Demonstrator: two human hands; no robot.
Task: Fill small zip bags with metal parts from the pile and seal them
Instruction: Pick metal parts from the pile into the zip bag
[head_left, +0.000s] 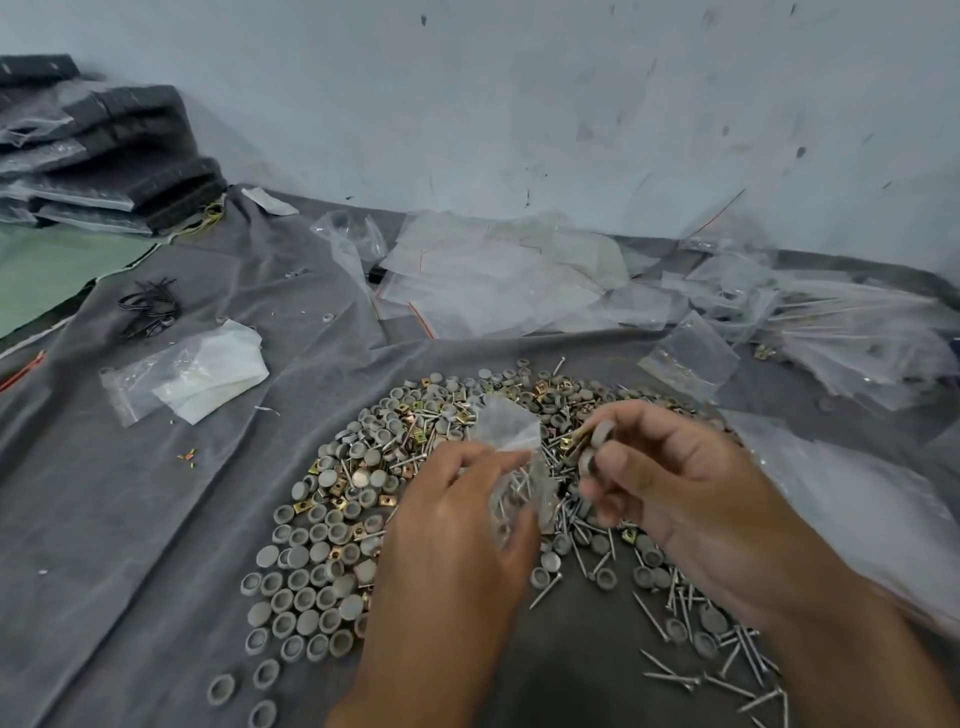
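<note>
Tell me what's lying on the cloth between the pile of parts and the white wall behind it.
In the head view, a heap of empty clear zip bags lies on the grey cloth between the pile of parts and the wall.

Informal packing workspace, small-workshop type. The work surface is a creased grey cloth (156, 499) spread against a scuffed, marked wall (519, 104). Loose hardware lies in bulk at the cloth's centre: a pile (332, 519) of grey caps, brass clips and nails. Empty zip bags (493, 275) are heaped along the far edge beside the wall. Bagged dark stock (104, 156) is stacked at the far left corner.
</note>
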